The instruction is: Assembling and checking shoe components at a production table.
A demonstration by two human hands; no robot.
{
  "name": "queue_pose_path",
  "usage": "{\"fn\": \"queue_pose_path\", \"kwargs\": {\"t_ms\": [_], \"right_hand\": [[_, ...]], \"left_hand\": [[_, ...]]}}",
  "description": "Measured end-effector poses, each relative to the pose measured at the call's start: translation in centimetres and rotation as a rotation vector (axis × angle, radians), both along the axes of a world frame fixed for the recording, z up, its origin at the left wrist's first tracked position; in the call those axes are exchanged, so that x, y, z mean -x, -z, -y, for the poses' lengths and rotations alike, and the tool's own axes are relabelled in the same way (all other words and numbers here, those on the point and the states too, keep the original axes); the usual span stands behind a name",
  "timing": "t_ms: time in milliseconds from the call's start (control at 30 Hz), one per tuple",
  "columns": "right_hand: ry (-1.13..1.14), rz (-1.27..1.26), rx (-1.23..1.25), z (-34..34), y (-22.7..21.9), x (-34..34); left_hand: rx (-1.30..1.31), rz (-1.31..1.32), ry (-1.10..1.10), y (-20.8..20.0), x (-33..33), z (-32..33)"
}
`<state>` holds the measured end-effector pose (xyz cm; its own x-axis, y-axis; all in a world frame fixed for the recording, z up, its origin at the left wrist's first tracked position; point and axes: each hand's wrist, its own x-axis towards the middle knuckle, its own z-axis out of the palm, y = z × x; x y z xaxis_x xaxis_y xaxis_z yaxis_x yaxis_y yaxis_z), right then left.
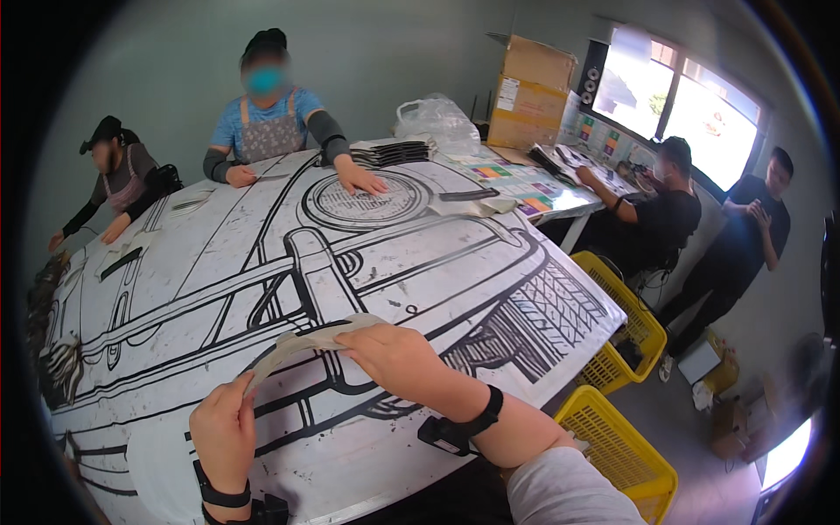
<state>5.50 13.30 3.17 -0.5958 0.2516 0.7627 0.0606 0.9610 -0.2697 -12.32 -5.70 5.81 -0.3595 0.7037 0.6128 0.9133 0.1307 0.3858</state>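
a: largest item first.
b: the table (341, 459), with a white cover drawn over in heavy black outlines. its left side curves off into the dark fisheye rim.
a: next size down?
b: two yellow slotted baskets (599, 372) right of the table; the nearer reaches the lower edge of view, partly behind the right sleeve. then a stack of dark flat pieces (389, 155) at the table's far side, near a co-worker's outspread hand (359, 178).
a: and the piece being handled?
b: a pale beige strip (290, 347), over the near half of the table, directly between the two hands. it bows into an arch, hump away from the body; its long axis climbs from lower left to upper right.
a: state of the hands?
b: left hand (224, 429) pinches the lower-left end between thumb and fingers. right hand (389, 354) pinches the upper-right end. the left sits closer to the wearer's side of the table, the right farther out.
a: smallest detail?
b: a narrow dark band along the strip's outer edge. cannot tell whether it is attached or part of the drawing behind.
a: hidden?
b: some fingertips, both gripped ends, and whether the strip's underside touches the table.
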Motion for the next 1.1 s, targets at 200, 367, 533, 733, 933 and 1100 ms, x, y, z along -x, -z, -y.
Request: {"fn": "queue_pose_path", "kwargs": {"t_ms": [200,367,533,733,933,1100], "right_hand": [[0.412,-0.084,0.071,-1.9,-2.3,-2.1],[0.204,-0.991,0.709,-6.9,-2.8,-11.8],[0.442,-1.464,0.808,-7.6,4.7,-30.7],[1.286,-1.567,0.840,1.2,24.4,-51.2],[1.494,-1.797,0.879,16.5,42.6,-59.7],[1.890,-1.442,1.178,23.5,45.8,-62.0]], "left_hand": [[-0.344,-0.077,0.106,0.6,1.4,-0.2],[-0.356,0.104,0.125,1.5,3.0,-0.5],[0.143,0.140,0.055,5.1,5.4,-1.5],[0.337,0.226,0.164,9.9,8.9,-2.7],[0.421,0.212,0.128,11.5,10.3,-3.1],[0.477,0.187,0.118,11.4,10.8,-3.3]]}}
